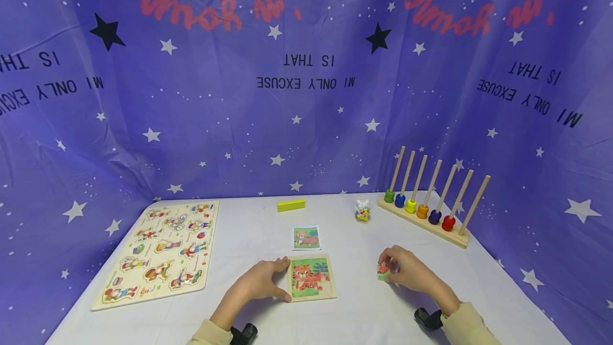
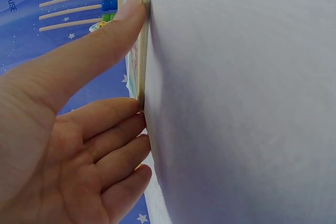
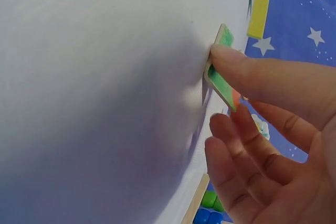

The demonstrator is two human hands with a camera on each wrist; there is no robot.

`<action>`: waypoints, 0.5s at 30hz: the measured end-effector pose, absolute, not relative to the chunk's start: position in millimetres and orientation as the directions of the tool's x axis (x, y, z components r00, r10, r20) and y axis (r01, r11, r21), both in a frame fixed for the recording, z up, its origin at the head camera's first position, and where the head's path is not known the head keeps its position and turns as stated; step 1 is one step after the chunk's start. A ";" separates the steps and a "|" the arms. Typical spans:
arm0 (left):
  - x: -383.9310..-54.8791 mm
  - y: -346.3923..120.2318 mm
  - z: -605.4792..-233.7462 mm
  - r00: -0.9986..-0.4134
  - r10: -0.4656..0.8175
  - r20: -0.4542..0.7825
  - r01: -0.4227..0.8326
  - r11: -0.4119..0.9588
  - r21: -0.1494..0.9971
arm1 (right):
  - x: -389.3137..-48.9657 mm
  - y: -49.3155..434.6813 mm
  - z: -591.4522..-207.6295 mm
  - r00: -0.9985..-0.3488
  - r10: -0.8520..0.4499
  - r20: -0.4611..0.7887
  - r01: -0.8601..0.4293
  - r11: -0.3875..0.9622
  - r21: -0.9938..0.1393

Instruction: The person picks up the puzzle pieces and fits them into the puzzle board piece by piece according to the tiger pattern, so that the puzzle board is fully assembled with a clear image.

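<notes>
In the head view, a wooden tray puzzle (image 1: 320,297) with a tiger picture lies flat on the table. My left hand (image 1: 261,279) is at its left side, thumb at the near corner and fingertips at the far corner. The left wrist view shows the thumb (image 2: 113,27) resting on the tray's edge, the fingers fairly straight. To the right of the tray, my right hand (image 1: 408,270) pinches a green and orange puzzle piece (image 3: 223,85) between thumb and fingers. The piece stands tilted, low over or touching the cloth. A picture card (image 1: 306,238) lies just behind the tray.
A large peg puzzle board (image 1: 158,254) of sports figures lies at left. Behind the card is a yellow block (image 1: 291,205); right of it stands a small toy figure (image 1: 362,211). A rack of wooden pegs with colored beads (image 1: 423,217) stands at back right, before the purple curtain.
</notes>
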State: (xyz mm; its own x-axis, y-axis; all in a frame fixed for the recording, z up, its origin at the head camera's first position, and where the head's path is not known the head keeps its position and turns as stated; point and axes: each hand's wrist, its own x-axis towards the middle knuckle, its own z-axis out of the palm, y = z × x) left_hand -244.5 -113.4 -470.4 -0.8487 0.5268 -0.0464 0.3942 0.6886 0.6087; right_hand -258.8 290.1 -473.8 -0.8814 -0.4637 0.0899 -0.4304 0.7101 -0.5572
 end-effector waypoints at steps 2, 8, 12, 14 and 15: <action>-244.4 -113.4 -470.8 -0.850 0.525 -0.049 0.392 0.692 0.606 | -259.2 289.9 -474.2 -0.878 -0.470 0.088 -0.432 0.700 -0.569; -244.2 -112.8 -470.8 -0.850 0.524 -0.054 0.389 0.692 0.608 | -259.3 288.5 -470.8 -0.853 -0.511 0.102 -0.464 0.656 -0.595; -243.9 -113.1 -470.6 -0.853 0.518 -0.058 0.382 0.697 0.607 | -258.6 283.8 -465.6 -0.820 -0.553 0.149 -0.523 0.616 -0.589; -243.8 -113.1 -470.4 -0.854 0.517 -0.059 0.380 0.697 0.608 | -258.5 279.5 -463.4 -0.804 -0.570 0.168 -0.547 0.598 -0.586; -243.6 -113.0 -470.0 -0.853 0.518 -0.060 0.379 0.695 0.610 | -258.4 276.7 -462.3 -0.800 -0.575 0.174 -0.553 0.592 -0.586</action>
